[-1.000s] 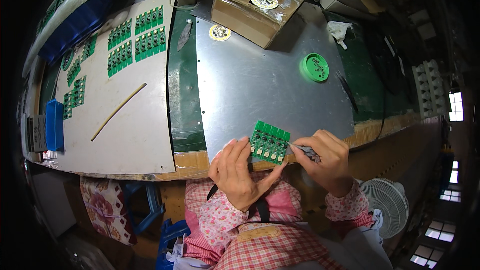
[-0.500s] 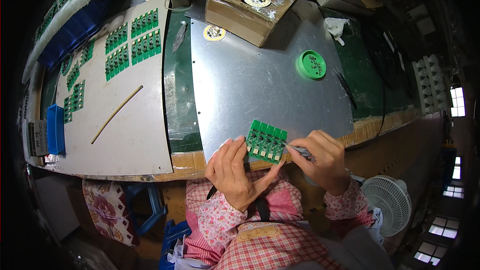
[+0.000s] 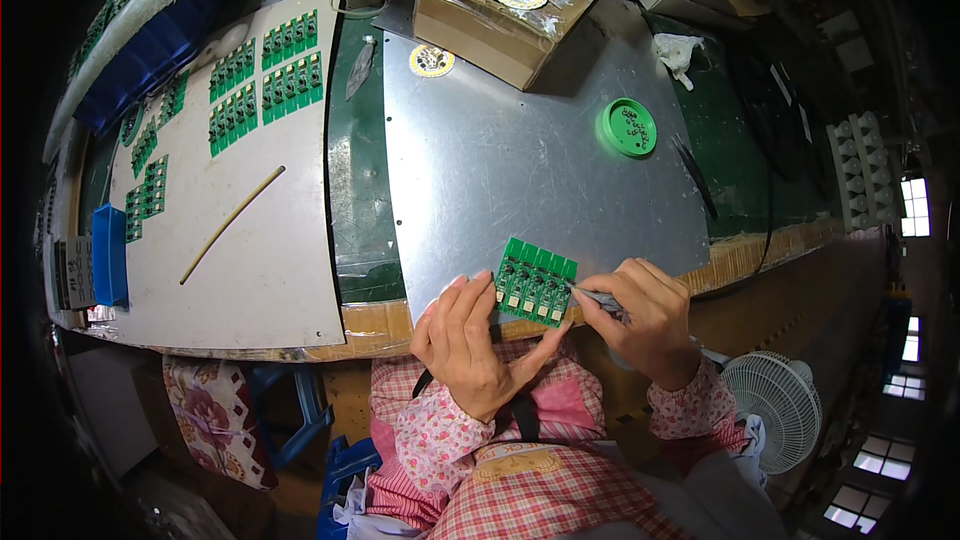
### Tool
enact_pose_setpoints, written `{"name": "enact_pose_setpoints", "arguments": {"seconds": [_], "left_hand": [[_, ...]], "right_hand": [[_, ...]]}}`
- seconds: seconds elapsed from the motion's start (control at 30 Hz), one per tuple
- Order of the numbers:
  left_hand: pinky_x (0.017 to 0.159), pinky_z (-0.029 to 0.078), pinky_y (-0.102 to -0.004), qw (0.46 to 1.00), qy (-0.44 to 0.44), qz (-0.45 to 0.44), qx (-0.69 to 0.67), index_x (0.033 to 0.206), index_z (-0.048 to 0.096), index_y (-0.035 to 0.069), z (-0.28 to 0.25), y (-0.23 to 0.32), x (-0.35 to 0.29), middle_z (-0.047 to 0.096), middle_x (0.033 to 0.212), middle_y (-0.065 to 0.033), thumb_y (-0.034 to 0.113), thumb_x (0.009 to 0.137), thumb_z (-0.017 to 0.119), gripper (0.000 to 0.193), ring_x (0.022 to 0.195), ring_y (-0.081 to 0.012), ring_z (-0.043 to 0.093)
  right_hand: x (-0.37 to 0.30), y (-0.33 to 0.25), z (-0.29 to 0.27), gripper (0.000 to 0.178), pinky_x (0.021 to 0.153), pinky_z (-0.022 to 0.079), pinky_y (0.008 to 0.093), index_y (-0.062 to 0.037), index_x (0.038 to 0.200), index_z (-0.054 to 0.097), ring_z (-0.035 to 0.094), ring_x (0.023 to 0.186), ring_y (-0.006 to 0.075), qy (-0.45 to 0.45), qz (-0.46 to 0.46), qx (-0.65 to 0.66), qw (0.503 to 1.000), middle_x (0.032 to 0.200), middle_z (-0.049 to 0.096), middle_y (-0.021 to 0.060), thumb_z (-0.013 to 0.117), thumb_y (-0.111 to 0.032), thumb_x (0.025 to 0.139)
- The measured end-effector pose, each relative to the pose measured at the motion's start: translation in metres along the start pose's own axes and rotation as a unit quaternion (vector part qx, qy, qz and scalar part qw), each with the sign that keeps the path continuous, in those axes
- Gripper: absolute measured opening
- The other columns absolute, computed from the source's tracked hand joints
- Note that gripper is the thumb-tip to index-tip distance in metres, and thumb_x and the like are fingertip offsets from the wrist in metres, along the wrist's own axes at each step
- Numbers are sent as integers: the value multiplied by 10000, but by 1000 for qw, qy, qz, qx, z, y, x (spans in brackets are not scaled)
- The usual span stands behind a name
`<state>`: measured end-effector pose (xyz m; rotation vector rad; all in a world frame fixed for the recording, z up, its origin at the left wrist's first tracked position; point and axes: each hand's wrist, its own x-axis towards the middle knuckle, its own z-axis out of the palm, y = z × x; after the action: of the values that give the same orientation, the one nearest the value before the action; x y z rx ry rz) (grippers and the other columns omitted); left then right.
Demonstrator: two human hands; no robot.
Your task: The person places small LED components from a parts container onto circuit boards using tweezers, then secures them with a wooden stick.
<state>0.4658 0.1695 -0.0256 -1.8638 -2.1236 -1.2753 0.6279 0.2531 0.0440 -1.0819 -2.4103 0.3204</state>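
Over the near edge of the metal sheet, my left hand (image 3: 468, 345) grips a green circuit board panel (image 3: 536, 282) by its left and lower edges, fingers on one side and thumb on the other. The panel carries a row of small boards with black parts and pale square parts. My right hand (image 3: 645, 315) is closed around grey tweezers (image 3: 604, 302), whose thin tip meets the panel's right edge. Whether the tip holds a part is too small to tell. A green round dish (image 3: 629, 128) with several small dark parts sits farther off on the metal sheet (image 3: 480, 170).
At left, several circuit board panels (image 3: 290, 90) lie on a white board (image 3: 250, 270) with a thin brown stick (image 3: 232, 225). A blue bin (image 3: 109, 255) stands at its edge. Behind the sheet is a cardboard box (image 3: 475, 30); a dark slim tool (image 3: 697, 177) lies right. A fan (image 3: 772, 400) stands below.
Both hands keep the same hold on the panel and the tweezers. The view has shifted very slightly; nothing was picked up or put down.
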Motion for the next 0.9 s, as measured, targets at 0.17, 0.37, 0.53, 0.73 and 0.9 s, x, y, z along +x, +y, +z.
{"name": "enact_pose_setpoints", "arguments": {"seconds": [0.17,0.37,0.53,0.73,0.9], "left_hand": [[1022,340,-398,1000,0,0,0,1195,576,13,0,1,1,632,1189,-101,454,613,908,802,1155,-277,569],[1022,335,-400,1000,-6,-1,0,1192,574,13,-2,1,1,632,1196,-106,457,625,902,791,1153,-280,569],[1024,330,-397,1000,-8,-1,0,1192,572,12,-2,1,1,632,1198,-107,455,632,899,785,1157,-278,566],[1026,328,-398,1000,-11,-2,0,1189,572,14,-2,1,1,632,1199,-106,458,630,901,786,1158,-280,567],[1025,328,-399,1000,-11,-3,0,1193,569,14,-1,1,1,631,1202,-104,460,631,901,790,1158,-279,568]], "right_hand": [[0,1,1,144,531,449,343,-51,803,667,572,599,234,0,1,-1,1000,686,574,65,780,-34,716],[0,-2,-3,146,529,449,346,-57,795,665,570,597,234,1,2,-4,1000,679,569,59,784,-44,711],[-2,-1,-3,143,529,451,344,-58,791,664,574,600,231,-1,8,-5,1000,681,572,57,783,-46,712],[-2,1,-2,139,532,455,342,-60,795,665,580,607,230,-4,9,-5,1000,688,576,57,781,-50,717],[-1,0,-2,138,535,456,342,-62,795,665,581,611,230,-6,7,-7,1000,692,577,56,780,-52,720]]}}
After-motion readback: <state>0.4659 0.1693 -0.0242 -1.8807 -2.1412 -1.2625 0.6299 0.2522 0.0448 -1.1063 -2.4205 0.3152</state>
